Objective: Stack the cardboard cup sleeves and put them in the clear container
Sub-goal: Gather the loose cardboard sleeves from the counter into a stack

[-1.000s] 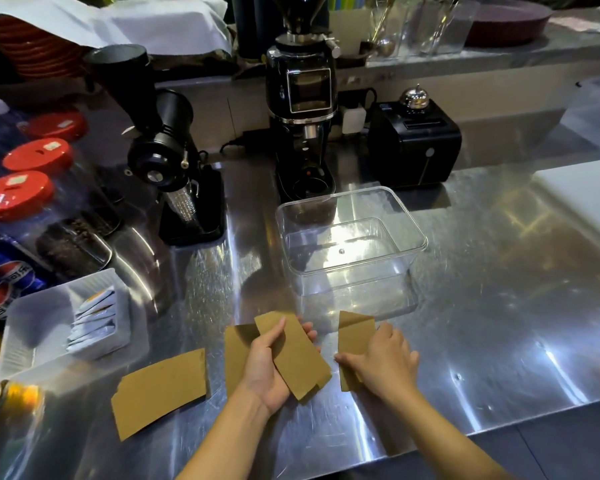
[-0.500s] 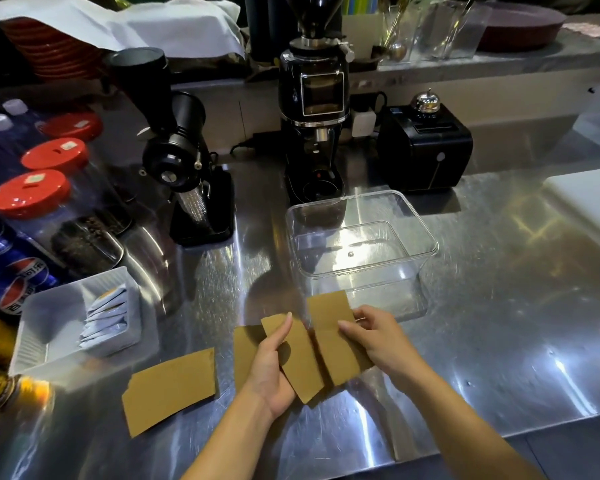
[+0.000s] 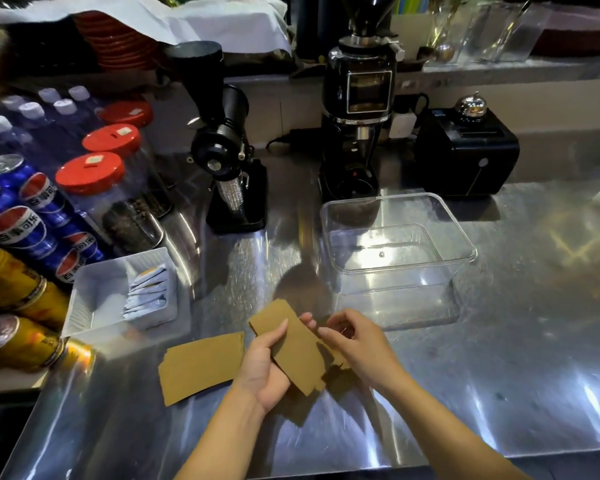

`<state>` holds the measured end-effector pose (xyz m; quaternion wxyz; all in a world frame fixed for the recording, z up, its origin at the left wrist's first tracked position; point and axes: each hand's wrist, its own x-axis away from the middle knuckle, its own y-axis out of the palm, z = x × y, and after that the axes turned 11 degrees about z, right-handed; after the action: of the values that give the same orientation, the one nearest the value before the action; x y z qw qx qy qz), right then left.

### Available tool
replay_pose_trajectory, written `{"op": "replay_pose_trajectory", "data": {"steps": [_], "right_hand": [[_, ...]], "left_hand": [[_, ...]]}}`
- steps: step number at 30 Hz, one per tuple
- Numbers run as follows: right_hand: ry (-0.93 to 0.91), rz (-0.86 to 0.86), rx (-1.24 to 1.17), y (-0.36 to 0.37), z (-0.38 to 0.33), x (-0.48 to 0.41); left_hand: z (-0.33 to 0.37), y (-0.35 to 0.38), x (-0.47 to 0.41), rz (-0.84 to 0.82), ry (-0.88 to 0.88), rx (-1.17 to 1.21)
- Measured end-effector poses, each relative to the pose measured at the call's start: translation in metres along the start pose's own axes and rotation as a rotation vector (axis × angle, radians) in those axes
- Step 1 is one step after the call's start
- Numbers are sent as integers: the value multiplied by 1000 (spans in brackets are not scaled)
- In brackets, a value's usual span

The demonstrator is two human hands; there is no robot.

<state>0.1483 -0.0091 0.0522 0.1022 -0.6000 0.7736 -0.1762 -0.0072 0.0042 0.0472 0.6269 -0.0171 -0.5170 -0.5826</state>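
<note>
Two hands work over our steel counter [image 3: 499, 358]: our left hand [image 3: 267, 363] grips the stacked sleeves [image 3: 291, 344], our right hand [image 3: 357, 344] pinches their edge. One loose sleeve [image 3: 201, 365] lies left; the clear container [image 3: 395, 244] stands behind, holding none.

Two bare forearms, left hand [image 3: 264, 367], right hand [image 3: 355, 344], seemingly ringless.

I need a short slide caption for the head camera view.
Left hand holds stacked sleeves; one sleeve lies on the counter near the empty container.

blue cans [image 3: 16, 230] (Pepsi logo), reading 百事可乐
</note>
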Motion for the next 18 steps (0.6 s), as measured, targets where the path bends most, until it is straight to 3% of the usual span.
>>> {"op": "replay_pose_trajectory", "data": {"steps": [3, 11, 18], "right_hand": [[-55, -99, 123, 0, 2, -2], [-433, -561, 770, 7, 13, -8], [-487, -533, 944, 13, 11, -11]], "left_hand": [[11, -11, 4, 51, 74, 57], [28, -27, 18, 99, 144, 91], [24, -34, 18, 121, 148, 65]]}}
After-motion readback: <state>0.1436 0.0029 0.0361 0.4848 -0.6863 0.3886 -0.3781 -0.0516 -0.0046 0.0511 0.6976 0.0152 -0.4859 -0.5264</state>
